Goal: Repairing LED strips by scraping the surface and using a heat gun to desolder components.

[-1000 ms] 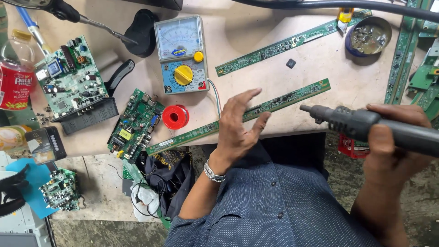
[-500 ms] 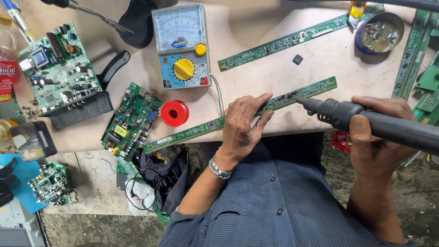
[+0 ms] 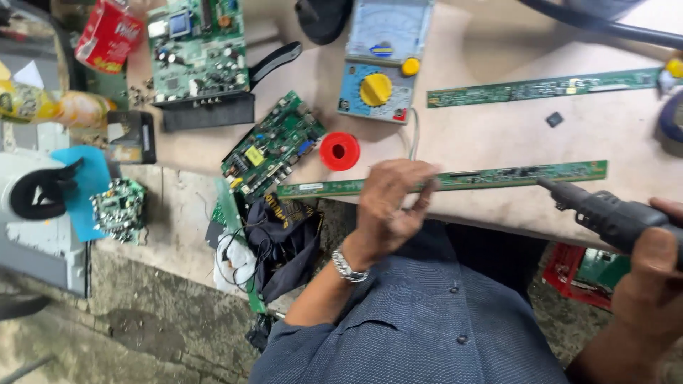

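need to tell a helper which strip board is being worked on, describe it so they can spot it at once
Start at the analog multimeter with its yellow dial; below it sits a red spool. Just beneath runs the long narrow green strip board, pinned by the left hand. Unlike the other strip, it lies along the table's near edge.

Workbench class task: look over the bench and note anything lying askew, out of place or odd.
The long narrow green circuit strip under the left hand lies along the table's front edge, its left end apparently past the corner. A small green circuit board lies tilted beside the red solder spool. Nothing looks spilled.
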